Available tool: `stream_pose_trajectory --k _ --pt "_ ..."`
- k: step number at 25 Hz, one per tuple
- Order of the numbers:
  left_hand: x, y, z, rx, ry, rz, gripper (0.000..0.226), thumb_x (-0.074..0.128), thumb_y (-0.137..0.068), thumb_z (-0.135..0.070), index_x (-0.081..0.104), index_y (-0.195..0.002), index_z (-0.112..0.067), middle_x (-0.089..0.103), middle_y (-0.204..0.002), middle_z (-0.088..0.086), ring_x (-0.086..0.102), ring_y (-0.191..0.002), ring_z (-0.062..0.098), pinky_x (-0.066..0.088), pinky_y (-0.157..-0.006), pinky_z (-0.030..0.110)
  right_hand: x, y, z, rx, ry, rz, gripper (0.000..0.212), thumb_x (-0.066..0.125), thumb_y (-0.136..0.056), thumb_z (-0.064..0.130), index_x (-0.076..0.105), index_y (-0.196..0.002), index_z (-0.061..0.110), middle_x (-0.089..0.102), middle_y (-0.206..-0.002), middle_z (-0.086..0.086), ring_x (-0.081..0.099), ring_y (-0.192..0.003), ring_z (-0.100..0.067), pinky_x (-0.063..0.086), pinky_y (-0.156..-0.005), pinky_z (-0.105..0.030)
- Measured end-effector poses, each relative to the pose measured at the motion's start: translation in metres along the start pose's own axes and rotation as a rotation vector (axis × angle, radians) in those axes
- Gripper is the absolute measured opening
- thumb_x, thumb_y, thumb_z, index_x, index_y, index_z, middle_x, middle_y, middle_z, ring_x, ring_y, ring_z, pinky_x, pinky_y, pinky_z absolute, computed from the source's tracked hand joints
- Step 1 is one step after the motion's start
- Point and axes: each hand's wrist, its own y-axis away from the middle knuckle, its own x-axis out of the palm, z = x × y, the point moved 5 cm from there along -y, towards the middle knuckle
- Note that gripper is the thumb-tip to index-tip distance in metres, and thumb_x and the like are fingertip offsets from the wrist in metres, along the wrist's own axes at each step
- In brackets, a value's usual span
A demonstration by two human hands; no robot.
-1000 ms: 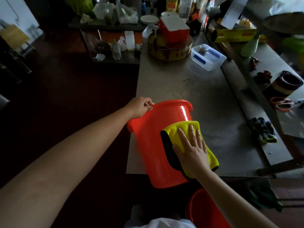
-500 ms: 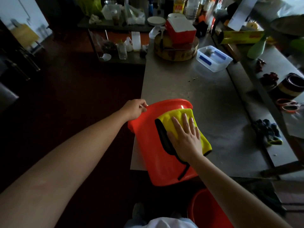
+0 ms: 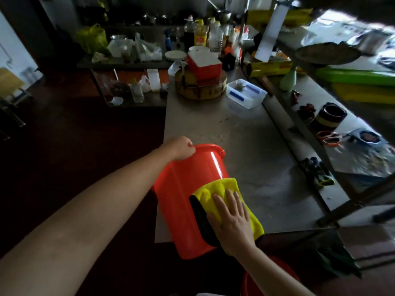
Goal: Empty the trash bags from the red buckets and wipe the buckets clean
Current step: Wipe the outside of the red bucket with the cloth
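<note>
The red bucket (image 3: 186, 189) is laid tipped on the near corner of the metal table (image 3: 245, 146), with its bottom past the edge. The yellow cloth (image 3: 213, 190) has been slid from the bucket's rim toward its bottom. The cloth is pressed flat by the right hand (image 3: 233, 221), fingers straight. The rim is gripped by the left hand (image 3: 181, 148). A second red bucket (image 3: 248, 285) is seen below.

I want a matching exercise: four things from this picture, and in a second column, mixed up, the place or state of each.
1. left hand
2. right hand
3. yellow cloth
4. clear box

A. far end of the steel table
B. grips the red bucket by its rim
C. flat on the cloth, fingers straight
D. pressed against the bucket's side

Pairs: 1-B, 2-C, 3-D, 4-A.
</note>
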Motion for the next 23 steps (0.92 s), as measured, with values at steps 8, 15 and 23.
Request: stream_pose_trajectory --k 8,15,23 --pt "0.039 -0.036 -0.028 -0.069 -0.089 -0.116 0.043 0.053 -0.096 -0.051 0.069 -0.113 -0.014 0.068 -0.121 0.015 0.060 -0.116 0.037 0.047 -0.097 0.040 0.000 0.007 0.015 -0.054 0.015 0.084 0.064 0.006 -0.096 0.076 -0.002 -0.156 0.055 -0.021 -0.166 0.007 -0.028 -0.151 -0.022 0.000 -0.126 -0.052" --pt "0.033 -0.034 -0.022 0.006 0.254 -0.088 0.026 0.062 -0.096 -0.041 0.073 -0.097 -0.018 0.072 -0.099 0.004 0.066 -0.094 0.022 0.049 -0.080 0.030 -0.017 -0.044 0.027 -0.046 0.057 0.055 0.065 0.016 -0.097 0.076 -0.002 -0.156 0.055 -0.023 -0.166 0.004 -0.035 -0.148 -0.026 -0.001 -0.123 -0.059" --pt "0.035 -0.030 0.014 -0.021 0.547 -0.110 0.020 0.060 -0.099 -0.032 0.071 -0.109 -0.020 0.071 -0.106 0.001 0.065 -0.101 0.019 0.053 -0.093 0.038 -0.030 -0.132 0.040 -0.023 0.127 0.016 0.067 0.024 -0.095 0.077 0.003 -0.155 0.055 -0.017 -0.169 0.003 -0.025 -0.152 -0.033 0.004 -0.121 -0.065"
